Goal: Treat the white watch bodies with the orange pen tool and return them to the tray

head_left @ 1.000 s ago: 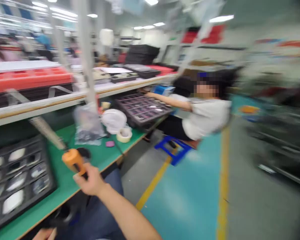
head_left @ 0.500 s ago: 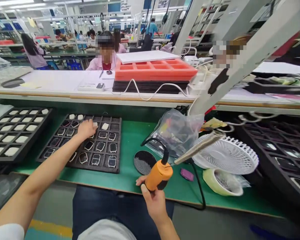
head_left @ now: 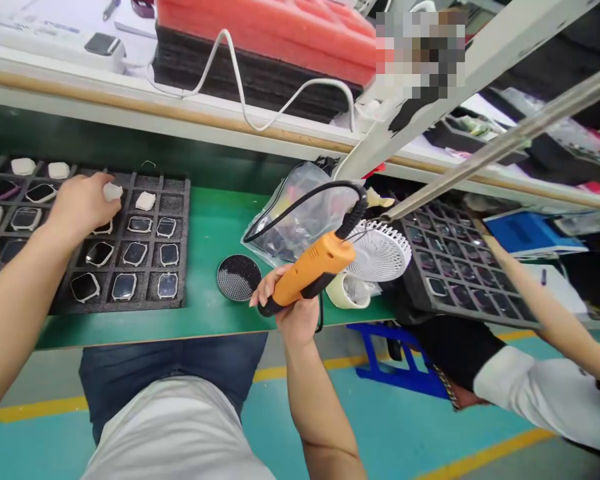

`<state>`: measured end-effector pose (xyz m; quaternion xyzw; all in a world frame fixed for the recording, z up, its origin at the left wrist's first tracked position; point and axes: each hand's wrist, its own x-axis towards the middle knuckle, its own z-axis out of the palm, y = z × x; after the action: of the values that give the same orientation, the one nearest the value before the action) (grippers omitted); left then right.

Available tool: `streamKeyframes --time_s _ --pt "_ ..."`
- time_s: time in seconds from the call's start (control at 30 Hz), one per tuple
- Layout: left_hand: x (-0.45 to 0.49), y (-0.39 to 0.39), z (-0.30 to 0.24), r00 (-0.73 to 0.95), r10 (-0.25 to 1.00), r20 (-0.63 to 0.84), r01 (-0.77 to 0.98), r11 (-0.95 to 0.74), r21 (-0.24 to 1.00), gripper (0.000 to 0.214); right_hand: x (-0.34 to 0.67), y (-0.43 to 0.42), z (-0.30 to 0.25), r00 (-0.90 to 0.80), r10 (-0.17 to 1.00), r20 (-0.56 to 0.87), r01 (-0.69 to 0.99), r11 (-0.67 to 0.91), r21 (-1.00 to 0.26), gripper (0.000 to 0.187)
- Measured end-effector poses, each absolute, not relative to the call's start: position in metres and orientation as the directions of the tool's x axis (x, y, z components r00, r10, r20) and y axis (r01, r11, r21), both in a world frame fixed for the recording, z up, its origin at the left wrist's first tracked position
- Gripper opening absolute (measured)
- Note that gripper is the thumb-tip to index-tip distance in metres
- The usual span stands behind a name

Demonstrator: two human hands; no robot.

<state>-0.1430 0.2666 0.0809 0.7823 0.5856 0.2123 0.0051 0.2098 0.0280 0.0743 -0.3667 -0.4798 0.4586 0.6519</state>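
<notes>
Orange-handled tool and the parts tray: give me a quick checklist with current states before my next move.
1. Right hand grips orange-handled tool: ok.
2. Left hand on a white piece over the black parts tray: ok.
3. Tool tip clear of parts: cannot tell.
4. Black cord free of the plastic bag: not ok, it arcs over it.
5. Co-worker's arm apart from tool: ok.

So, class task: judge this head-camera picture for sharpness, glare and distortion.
Head view: mostly sharp; the left hand on the black tray and the right hand gripping the orange tool read clearly. Glass pieces glint. Wide-angle bend curves the shelf edge.
</notes>
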Motion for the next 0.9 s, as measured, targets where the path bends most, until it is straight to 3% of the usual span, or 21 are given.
streamKeyframes --time_s 0.13,0.23,0.33,0.43,0.67,0.9 --pt "-0.100 0.172 0.088 0.404 0.851 0.335 0.835 -0.492 0.245 0.035 0.211 0.044 0.077 0.176 0.940 0.292 -0.295 0.333 -0.896 0.053" --pt "-0.057 0.090 0.070 0.617 0.729 0.296 0.682 -0.683 0.262 0.030 0.204 0.052 0.077 0.192 0.933 0.304 -0.288 0.350 -0.891 0.051" --pt "-0.025 0.038 0.042 0.694 0.663 0.281 0.598 -0.748 0.288 0.034 0.195 0.055 0.077 0.191 0.927 0.323 -0.268 0.366 -0.891 0.048" --pt "-0.016 0.020 0.023 0.670 0.685 0.284 0.604 -0.727 0.326 0.038 0.187 0.057 0.075 0.206 0.918 0.339 -0.249 0.384 -0.889 0.049" --pt "-0.023 0.024 0.013 0.525 0.778 0.345 0.639 -0.628 0.443 0.021 0.176 0.062 0.068 0.329 0.859 0.392 -0.199 0.469 -0.861 0.049" --pt "-0.020 0.024 0.011 0.489 0.794 0.362 0.640 -0.609 0.470 0.021 0.172 0.066 0.064 0.413 0.849 0.330 -0.105 0.405 -0.908 0.047"
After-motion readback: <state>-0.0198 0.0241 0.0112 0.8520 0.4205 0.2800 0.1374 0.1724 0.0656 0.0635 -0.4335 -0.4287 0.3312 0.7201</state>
